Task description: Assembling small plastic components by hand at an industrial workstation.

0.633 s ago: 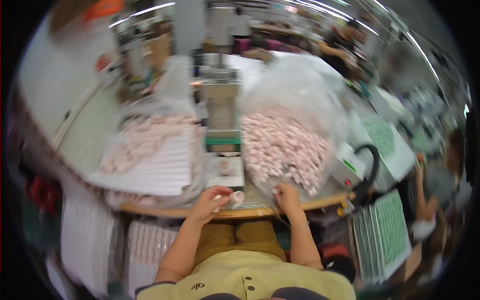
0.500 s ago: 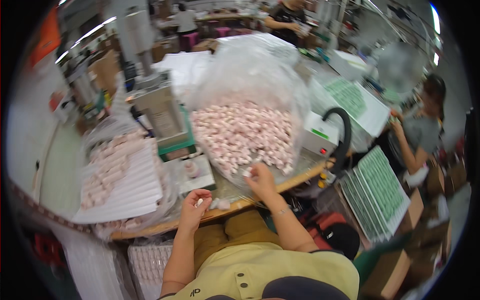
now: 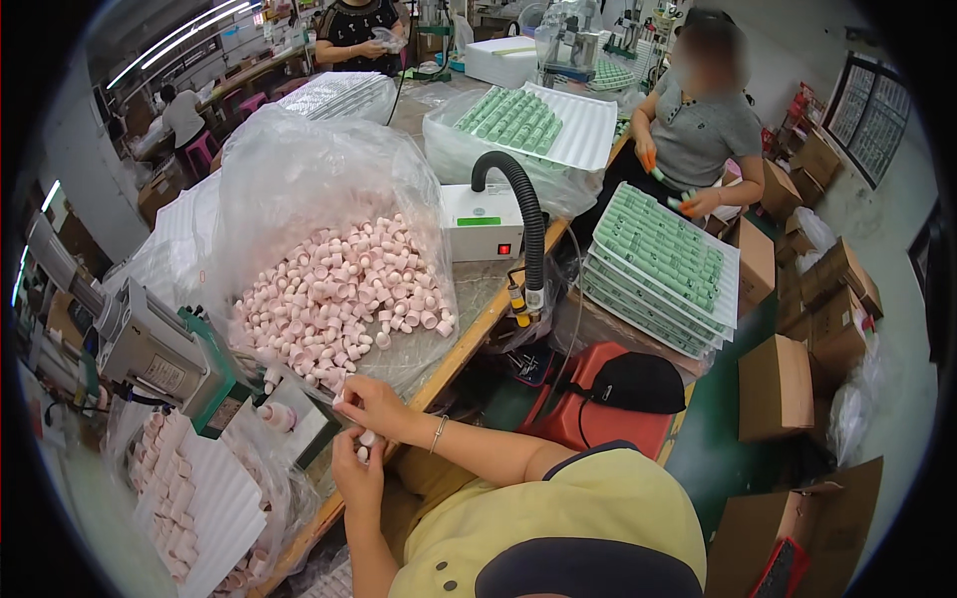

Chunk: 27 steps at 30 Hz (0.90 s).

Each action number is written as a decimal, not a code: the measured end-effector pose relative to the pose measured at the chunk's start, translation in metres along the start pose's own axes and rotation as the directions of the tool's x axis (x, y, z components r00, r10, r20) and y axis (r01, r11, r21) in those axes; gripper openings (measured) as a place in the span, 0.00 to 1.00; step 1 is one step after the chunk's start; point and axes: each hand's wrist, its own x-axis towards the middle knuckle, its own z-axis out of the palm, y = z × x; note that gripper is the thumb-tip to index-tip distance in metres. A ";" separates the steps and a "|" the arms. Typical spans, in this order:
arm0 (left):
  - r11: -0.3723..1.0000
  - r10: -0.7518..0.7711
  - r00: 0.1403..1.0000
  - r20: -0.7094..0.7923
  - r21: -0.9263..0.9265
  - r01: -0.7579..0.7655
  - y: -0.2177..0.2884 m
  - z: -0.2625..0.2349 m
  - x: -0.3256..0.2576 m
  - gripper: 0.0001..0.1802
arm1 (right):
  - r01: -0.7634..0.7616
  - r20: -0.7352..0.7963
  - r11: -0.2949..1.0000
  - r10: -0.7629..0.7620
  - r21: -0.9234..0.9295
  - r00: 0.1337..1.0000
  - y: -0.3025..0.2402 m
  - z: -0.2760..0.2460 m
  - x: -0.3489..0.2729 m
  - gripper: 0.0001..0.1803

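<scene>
Many small pale-pink caps with white rounded plugs lie heaped on a large clear plastic bag on the table. At the bench's near edge my left hand is closed around small white-and-pink cap pieces. Just above it, my right hand pinches a small pale cap piece, mostly hidden by the fingers. Both hands are almost touching. To their left stands a bench press with a green base, and a pink cap sits on its plate.
White foam trays with pink pieces lie at the lower left. A white box with a black hose stands right of the heap. Green-filled trays are stacked by a co-worker. A red stool with a black cap is nearby.
My view has swung to the right, so the bench appears shifted left. My right hand has left the heap's edge and come beside my left hand.
</scene>
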 end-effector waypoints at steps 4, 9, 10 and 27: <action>0.876 -0.209 0.965 -0.157 -0.468 0.114 -0.049 -0.008 -0.010 0.17 | -0.247 0.060 0.891 0.243 0.380 0.968 -0.011 -0.007 -0.003 0.09; 0.352 -0.475 0.870 0.135 -0.877 0.328 -0.033 -0.036 -0.004 0.13 | 0.027 0.284 0.936 -0.133 0.351 0.950 -0.042 -0.015 -0.008 0.12; 0.295 -0.452 0.869 0.201 -0.886 0.358 -0.032 -0.039 -0.005 0.12 | 0.078 0.294 0.953 -0.167 0.292 0.941 -0.045 -0.018 -0.006 0.13; 0.439 -0.271 0.915 0.300 -0.807 0.395 -0.045 -0.064 -0.011 0.14 | 0.401 0.369 0.904 -0.426 0.144 0.826 -0.060 -0.019 0.000 0.14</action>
